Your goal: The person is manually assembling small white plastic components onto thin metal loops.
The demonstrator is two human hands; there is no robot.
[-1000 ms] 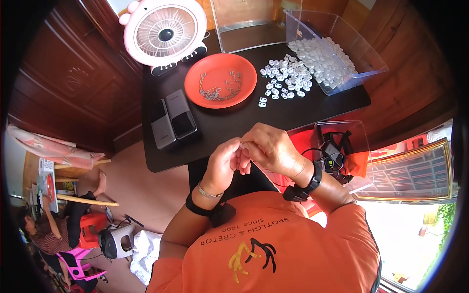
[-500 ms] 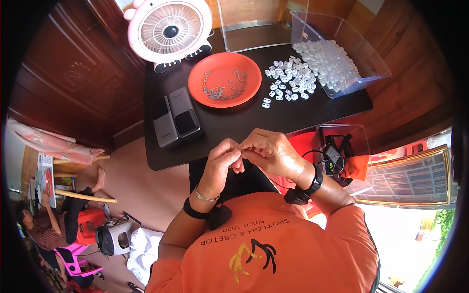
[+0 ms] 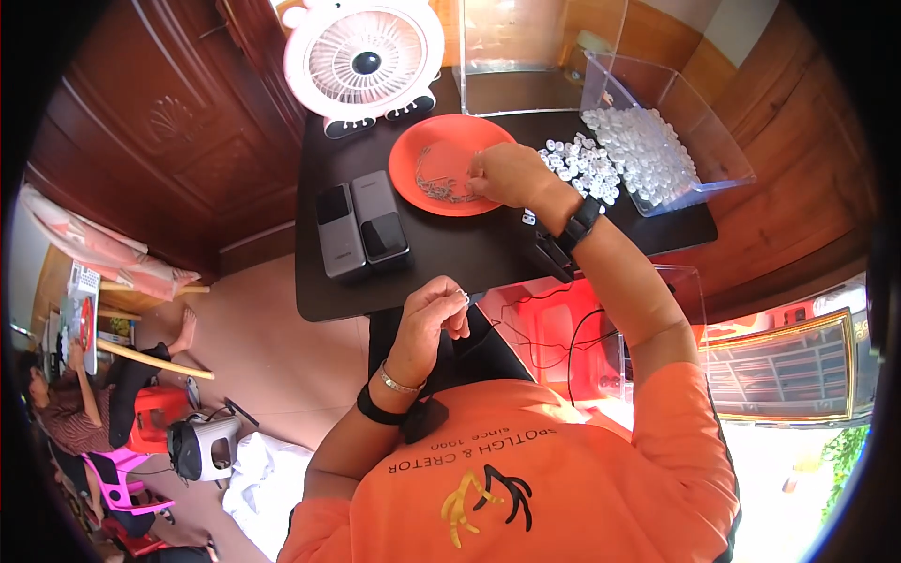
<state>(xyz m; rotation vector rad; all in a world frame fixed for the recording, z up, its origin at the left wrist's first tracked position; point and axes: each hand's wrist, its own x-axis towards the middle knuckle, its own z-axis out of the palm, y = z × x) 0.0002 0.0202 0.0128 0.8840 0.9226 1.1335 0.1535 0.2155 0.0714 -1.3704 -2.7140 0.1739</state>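
My left hand (image 3: 427,324) hovers in front of the table's near edge, thumb and fingers pinched on a small white plastic piece (image 3: 463,296). Its far end shows at my fingertips. My right hand (image 3: 514,175) reaches over the right side of an orange-red plate (image 3: 413,141), fingers curled together and pointing down at it. Whatever lies between those fingertips is hidden. Small thin metal pieces (image 3: 439,190) are scattered in an arc on the plate. Beside my right wrist lies a loose heap of white two-holed plastic pieces (image 3: 591,169), partly covered by my arm.
A clear bin (image 3: 723,174) full of the same pieces stands at the right. Two grey box-shaped devices (image 3: 377,202) lie left of the plate; a pink-white fan (image 3: 366,62) stands behind. Below the table's right side is a red stool (image 3: 554,347). Another person (image 3: 80,403) sits far left.
My right hand has left my left hand and moved forward to the plate. My left hand stays near the table edge, the white piece now visible in it. The whole view has shifted slightly.
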